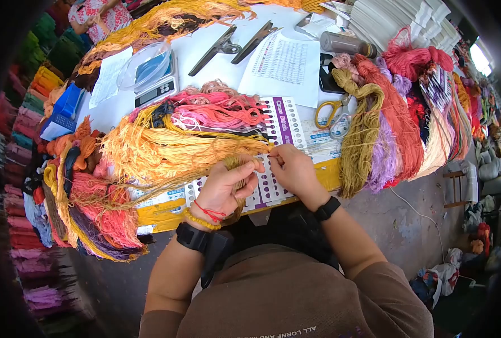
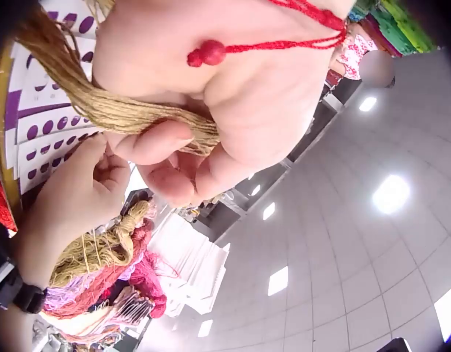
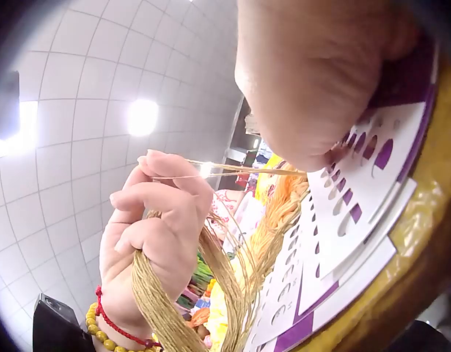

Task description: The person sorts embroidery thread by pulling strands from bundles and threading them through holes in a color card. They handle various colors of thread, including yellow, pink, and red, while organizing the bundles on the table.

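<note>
My left hand (image 1: 219, 186) grips a hank of tan embroidery thread (image 2: 130, 110), with its fingers curled round the strands. From its fingertips a few thin strands (image 3: 240, 170) stretch across to my right hand (image 1: 297, 173), which pinches their other end in the head view. Much of the right hand's grip is hidden in the right wrist view. Beneath both hands lie white and purple cards (image 3: 368, 172) with rows of punched holes along their edges. Just beyond the left hand spreads a large heap of yellow-orange thread (image 1: 160, 147).
Pink thread (image 1: 222, 110) lies behind the yellow heap, beside a "Cross Stitch" card (image 1: 287, 115). Scissors (image 1: 332, 115) and olive hanks (image 1: 360, 132) sit to the right. Farther back are a scale (image 1: 160, 90), large clips (image 1: 219, 50) and a printed sheet (image 1: 278, 65). Yellow tape (image 1: 329, 173) edges the table.
</note>
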`<state>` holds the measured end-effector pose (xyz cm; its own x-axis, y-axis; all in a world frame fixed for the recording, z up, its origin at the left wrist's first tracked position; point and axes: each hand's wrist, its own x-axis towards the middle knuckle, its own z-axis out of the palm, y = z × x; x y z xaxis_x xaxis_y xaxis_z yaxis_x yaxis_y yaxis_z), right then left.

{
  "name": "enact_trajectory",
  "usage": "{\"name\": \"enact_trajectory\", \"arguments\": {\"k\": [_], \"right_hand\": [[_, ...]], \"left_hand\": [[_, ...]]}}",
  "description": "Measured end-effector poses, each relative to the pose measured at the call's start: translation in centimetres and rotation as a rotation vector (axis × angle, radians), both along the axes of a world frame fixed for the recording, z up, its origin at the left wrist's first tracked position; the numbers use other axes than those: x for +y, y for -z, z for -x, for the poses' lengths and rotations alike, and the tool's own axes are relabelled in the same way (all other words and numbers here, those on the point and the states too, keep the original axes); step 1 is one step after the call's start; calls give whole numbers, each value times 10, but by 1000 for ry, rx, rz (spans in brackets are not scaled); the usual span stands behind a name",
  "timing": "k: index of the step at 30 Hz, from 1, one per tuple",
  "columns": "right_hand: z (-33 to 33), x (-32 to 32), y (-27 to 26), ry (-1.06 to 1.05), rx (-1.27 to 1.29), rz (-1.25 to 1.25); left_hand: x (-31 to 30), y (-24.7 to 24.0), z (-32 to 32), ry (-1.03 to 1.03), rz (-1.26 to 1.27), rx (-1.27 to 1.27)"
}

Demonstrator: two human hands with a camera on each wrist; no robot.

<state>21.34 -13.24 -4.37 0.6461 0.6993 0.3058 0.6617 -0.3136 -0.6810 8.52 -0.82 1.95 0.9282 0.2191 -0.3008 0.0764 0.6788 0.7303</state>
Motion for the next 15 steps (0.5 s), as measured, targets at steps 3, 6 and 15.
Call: {"name": "enact_trajectory", "arguments": {"k": [3, 6, 15], "right_hand": [[0, 0, 0, 3, -16, -23], [0, 0, 2, 6, -16, -39], [2, 0, 0, 12, -1, -44]], "left_hand": [[0, 7, -2, 16, 13, -18], [0, 12, -1, -31, -32, 9], [0, 12, 3, -183, -218, 77]]}}
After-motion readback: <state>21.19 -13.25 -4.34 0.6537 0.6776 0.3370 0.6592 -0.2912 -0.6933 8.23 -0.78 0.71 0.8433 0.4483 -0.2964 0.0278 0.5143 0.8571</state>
